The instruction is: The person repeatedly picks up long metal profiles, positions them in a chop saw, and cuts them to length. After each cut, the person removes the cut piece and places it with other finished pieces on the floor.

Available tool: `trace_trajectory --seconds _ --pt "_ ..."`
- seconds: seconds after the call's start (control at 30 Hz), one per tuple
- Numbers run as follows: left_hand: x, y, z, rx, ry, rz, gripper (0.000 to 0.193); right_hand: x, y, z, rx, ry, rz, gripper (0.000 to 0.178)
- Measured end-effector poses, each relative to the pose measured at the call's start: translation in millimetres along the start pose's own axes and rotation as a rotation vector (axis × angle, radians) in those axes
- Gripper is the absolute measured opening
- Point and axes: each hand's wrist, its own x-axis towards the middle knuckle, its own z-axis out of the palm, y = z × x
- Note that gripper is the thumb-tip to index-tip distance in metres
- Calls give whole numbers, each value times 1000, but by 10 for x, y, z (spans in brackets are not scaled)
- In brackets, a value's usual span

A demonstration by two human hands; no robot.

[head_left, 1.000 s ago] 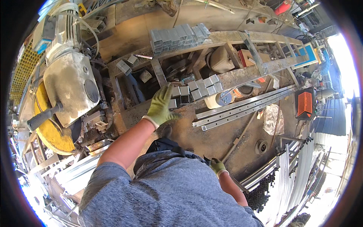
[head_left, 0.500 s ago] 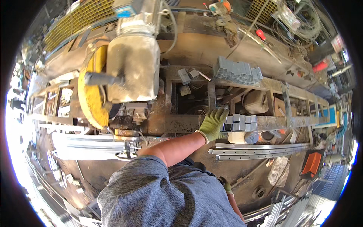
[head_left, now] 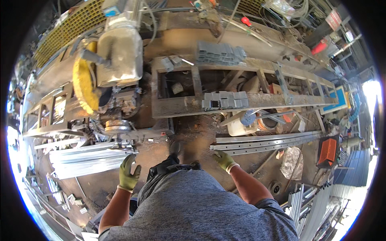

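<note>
My left hand (head_left: 129, 174), in a yellow-green work glove, hangs open in the air at my left side, fingers and thumb apart. It is nearest the ends of a bundle of silver metal lengths (head_left: 88, 160). On the other side, my right hand (head_left: 224, 160), gloved alike, is held low with its fingers loosely spread. Its fingertips are close to the ends of long perforated metal bars (head_left: 261, 148); whether they touch I cannot tell. Short cut pieces of square tube (head_left: 225, 100) sit in a row on the near rail of a steel frame (head_left: 177, 106). More cut tube pieces (head_left: 221, 53) are stacked on the far rail.
A cutting machine with a yellow guard (head_left: 82, 86) and a dusty grey housing (head_left: 120, 58) stands at the left. Below the frame are a whitish container (head_left: 242, 127) and a bucket (head_left: 267, 122). An orange-and-black crate (head_left: 327, 151) and a crumpled sheet (head_left: 292, 162) lie on the right.
My left hand has left the short tube pieces on the near rail and come back to my left side. My right hand has come up and forward beside the perforated bars. The view has shifted.
</note>
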Motion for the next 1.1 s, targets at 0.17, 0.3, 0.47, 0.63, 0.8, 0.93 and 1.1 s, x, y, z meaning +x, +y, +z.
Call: trace_trajectory --seconds 0.17,0.3,0.47,0.63,0.8,0.93,1.1 --pt "-938 -400 -743 166 315 -306 42 381 -710 6 -260 35 -343 49" --pt "-801 -963 -1396 40 643 -509 41 326 -1014 109 -99 146 -290 39" --pt "343 -2048 -2708 -155 906 -544 50 483 -945 636 -185 -11 -255 43" --pt "1758 -3028 -4425 -1094 1000 -349 59 911 -1477 1429 -353 -53 -276 34" --pt "3046 -3459 -5422 -1415 955 -52 65 1423 -2813 2233 -331 -110 -122 35" --pt "3785 -3646 -5722 -1993 977 194 44 1615 -3568 2549 -307 -117 -105 36" --pt "4047 -3906 -5659 -2249 847 514 50 1695 -3996 2725 -305 -128 -98 37"
